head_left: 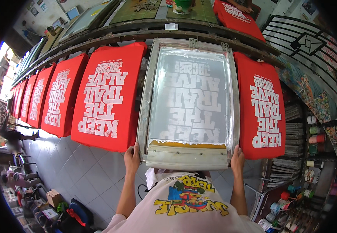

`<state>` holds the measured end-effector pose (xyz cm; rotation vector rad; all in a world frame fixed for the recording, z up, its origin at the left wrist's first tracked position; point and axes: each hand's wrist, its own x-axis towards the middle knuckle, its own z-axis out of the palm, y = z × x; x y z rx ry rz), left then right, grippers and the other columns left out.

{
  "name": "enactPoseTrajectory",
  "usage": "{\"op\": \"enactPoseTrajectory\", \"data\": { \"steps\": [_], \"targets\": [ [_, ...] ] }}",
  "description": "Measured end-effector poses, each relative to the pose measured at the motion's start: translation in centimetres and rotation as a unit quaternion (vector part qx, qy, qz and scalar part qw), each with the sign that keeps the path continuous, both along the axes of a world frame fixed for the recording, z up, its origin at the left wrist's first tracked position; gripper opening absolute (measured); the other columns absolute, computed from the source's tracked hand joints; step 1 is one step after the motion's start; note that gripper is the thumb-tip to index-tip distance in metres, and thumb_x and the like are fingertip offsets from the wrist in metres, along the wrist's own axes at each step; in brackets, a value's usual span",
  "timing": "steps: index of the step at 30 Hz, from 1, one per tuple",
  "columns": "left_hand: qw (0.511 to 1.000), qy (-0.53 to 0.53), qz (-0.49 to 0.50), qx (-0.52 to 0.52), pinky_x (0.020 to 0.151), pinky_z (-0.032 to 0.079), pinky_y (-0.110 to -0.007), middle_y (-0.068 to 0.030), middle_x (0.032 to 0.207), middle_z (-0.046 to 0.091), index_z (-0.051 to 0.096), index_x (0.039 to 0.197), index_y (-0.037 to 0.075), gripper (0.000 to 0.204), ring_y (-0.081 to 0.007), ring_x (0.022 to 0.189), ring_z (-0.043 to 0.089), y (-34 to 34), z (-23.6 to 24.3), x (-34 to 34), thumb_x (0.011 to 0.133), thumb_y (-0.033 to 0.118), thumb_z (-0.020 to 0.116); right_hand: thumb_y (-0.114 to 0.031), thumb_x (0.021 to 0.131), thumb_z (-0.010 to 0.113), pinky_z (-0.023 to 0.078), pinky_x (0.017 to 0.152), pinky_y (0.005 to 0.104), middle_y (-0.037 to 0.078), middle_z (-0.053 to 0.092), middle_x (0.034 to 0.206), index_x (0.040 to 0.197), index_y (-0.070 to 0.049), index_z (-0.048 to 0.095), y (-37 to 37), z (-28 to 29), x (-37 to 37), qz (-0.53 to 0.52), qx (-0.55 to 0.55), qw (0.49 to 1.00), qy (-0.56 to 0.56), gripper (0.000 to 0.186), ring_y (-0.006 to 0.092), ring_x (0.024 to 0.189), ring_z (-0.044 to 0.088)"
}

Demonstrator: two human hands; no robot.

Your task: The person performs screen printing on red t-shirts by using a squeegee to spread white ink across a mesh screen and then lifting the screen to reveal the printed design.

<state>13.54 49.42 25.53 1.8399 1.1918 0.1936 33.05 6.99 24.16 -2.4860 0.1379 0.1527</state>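
Note:
A silk-screen frame (145,101) lies flat in front of me, its translucent mesh marked with a white lettered design. My left hand (132,157) is closed around the frame's near left corner. At the near right corner, my right hand (237,160) grips the frame's side. Across the near end of the screen rests a wide squeegee (186,156), with a yellow-brown strip along its far edge; neither hand is on it. Red shirts with white print flank the frame: one red shirt (108,93) to the left, another red shirt (258,108) to the right. What lies under the screen is mostly hidden.
Several more printed red shirts, including one shirt (61,97), line the rack toward the left. A rail (168,35) runs behind the frame. Paint containers (316,139) and stacked screens (292,136) stand on the right. At the far right, a person's arm (242,7) is near another red shirt.

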Motion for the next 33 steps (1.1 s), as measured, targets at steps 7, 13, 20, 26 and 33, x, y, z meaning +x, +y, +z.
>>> {"op": "enactPoseTrajectory", "data": {
  "steps": [7,13,20,26,33],
  "targets": [
    [0.994,-0.086,0.067,-0.019,0.056,0.037,-0.033,-0.0026,0.060,0.049,0.055,0.068,0.000,0.057,-0.0104,0.060,0.041,0.1,0.0,0.7,0.104,0.044,0.062,-0.049,0.108,0.040,0.047,0.082,0.0519,0.032,0.068,0.092,0.094,0.008,0.067,0.1,1.2,1.0,-0.043,0.000,0.998,-0.046,0.065,0.0484,0.094,0.065],
    [0.998,-0.062,-0.003,-0.004,0.060,0.041,-0.036,-0.0074,0.062,0.051,0.058,0.073,-0.005,0.058,-0.0145,0.062,0.044,1.2,2.6,1.5,0.106,0.043,0.057,-0.053,0.109,0.035,0.048,0.087,0.0500,0.033,0.069,0.100,0.106,0.009,0.071,1.8,5.4,2.1,0.059,-0.124,0.990,-0.027,0.071,0.0486,0.102,0.065],
    [0.996,-0.085,-0.028,-0.015,0.063,0.044,-0.038,-0.0099,0.066,0.057,0.065,0.085,-0.008,0.055,-0.0156,0.064,0.049,2.5,0.1,4.2,0.106,0.043,0.058,-0.066,0.105,0.036,0.038,0.066,0.0459,0.015,0.050,0.062,0.070,0.004,0.054,2.5,0.8,5.6,-0.116,0.053,0.991,-0.038,0.081,0.0272,0.064,0.048],
    [0.992,-0.125,-0.011,-0.019,0.064,0.047,-0.034,-0.0096,0.070,0.065,0.070,0.092,-0.006,0.050,-0.0130,0.066,0.056,-1.0,2.5,3.5,0.103,0.042,0.062,-0.065,0.105,0.038,0.038,0.068,0.0445,0.013,0.050,0.066,0.074,0.005,0.054,-2.2,-1.5,2.3,-0.149,0.096,0.977,-0.119,0.079,0.0226,0.069,0.047],
    [0.976,-0.158,-0.083,-0.128,0.052,0.045,-0.033,-0.0061,0.065,0.061,0.069,0.103,-0.004,0.042,-0.0129,0.054,0.058,-8.9,8.7,5.9,0.102,0.038,0.066,-0.064,0.106,0.035,0.045,0.101,0.0453,0.029,0.070,0.119,0.125,0.015,0.063,-11.4,5.4,-4.4,-0.253,0.046,0.960,-0.109,0.085,0.0373,0.112,0.065]
  ]
}}
